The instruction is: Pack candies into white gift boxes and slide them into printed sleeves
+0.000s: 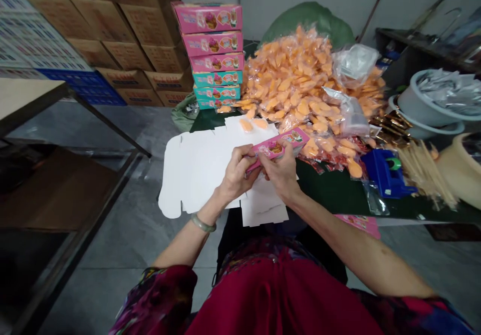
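Observation:
Both my hands hold a pink printed carton (280, 147) above a stack of flat white box blanks (205, 169). My left hand (237, 172) is closed on the carton's near end, fingers pinching its edge. My right hand (281, 170) is closed round the carton's underside and side. The carton lies tilted, its far end pointing toward a heap of orange sweets in clear wrappers (300, 81). Two loose orange sweets (252, 123) rest on the white blanks just beyond the carton.
A stack of pink and teal cartons (216, 54) stands at the back. Right of my hands are a blue tape dispenser (387, 172), wooden sticks (424, 172), a grey basin (428, 112). Brown cardboard boxes (124, 34) and a metal-framed table (56, 99) stand left.

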{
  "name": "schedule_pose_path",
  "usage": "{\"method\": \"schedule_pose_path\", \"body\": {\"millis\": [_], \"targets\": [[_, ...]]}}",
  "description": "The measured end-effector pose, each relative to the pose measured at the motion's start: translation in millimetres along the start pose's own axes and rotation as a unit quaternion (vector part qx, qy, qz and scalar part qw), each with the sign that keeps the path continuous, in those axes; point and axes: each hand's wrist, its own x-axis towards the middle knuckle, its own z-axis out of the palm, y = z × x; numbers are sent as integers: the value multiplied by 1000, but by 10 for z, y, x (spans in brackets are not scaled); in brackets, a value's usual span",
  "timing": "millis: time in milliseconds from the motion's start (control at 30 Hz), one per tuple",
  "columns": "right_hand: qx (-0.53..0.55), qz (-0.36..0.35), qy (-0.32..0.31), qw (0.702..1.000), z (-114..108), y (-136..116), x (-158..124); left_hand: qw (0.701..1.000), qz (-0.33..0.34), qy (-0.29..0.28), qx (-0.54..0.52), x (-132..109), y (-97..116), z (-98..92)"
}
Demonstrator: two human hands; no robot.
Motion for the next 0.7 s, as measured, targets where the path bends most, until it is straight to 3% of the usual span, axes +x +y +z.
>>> {"method": "schedule_pose_path", "body": {"millis": [200, 400, 533, 633, 700], "targets": [[66, 2, -27, 997, -26, 112, -75, 1000, -13, -21, -7, 15, -8, -62], [95, -53, -56, 992, -43, 471, -173, 998, -39, -51, -20, 107, 39, -198], [16, -83, -28, 996, -94, 755, -192, 980, -71, -183, 39, 331, 62, -238], [-74, -131, -49, 987, -290, 952, -224, 928, -131, -327, 123, 610, 31, -265], [-128, -181, -77, 972, -476, 1048, -256, 907, -135, -379, 127, 868, -24, -368]]}}
